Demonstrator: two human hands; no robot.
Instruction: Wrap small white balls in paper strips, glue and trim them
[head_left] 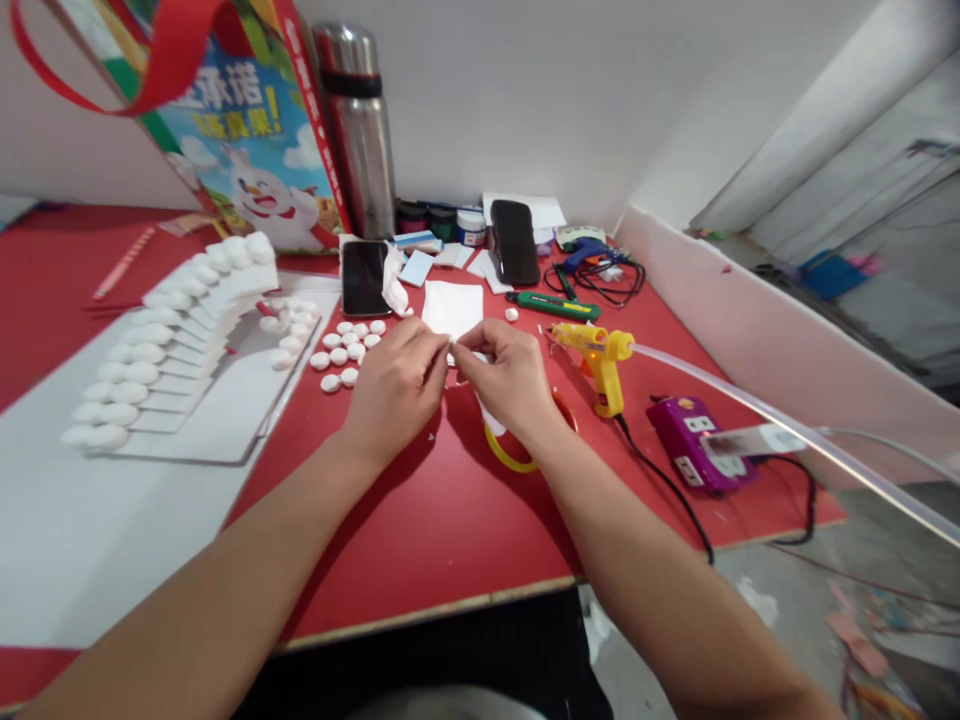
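My left hand (401,380) and my right hand (510,375) meet fingertip to fingertip above the red table. Both are closed in a pinch around something small and whitish that their fingers mostly hide. Just beyond them lies a white paper sheet (453,305). Left of my left hand sits a cluster of round white balls (339,355). Under my right wrist, partly covered, is a yellow ring-shaped thing (510,458). Farther left, a curved white stepped model (180,360) lined with white balls stands on a white board (97,540).
At right lie a yellow glue gun (600,355) with a long clear stick and a purple power strip (697,445). A green cutter (559,305), two phones, a steel flask (360,140) and a printed bag (247,150) stand or lie at the back. Cords cross the right edge.
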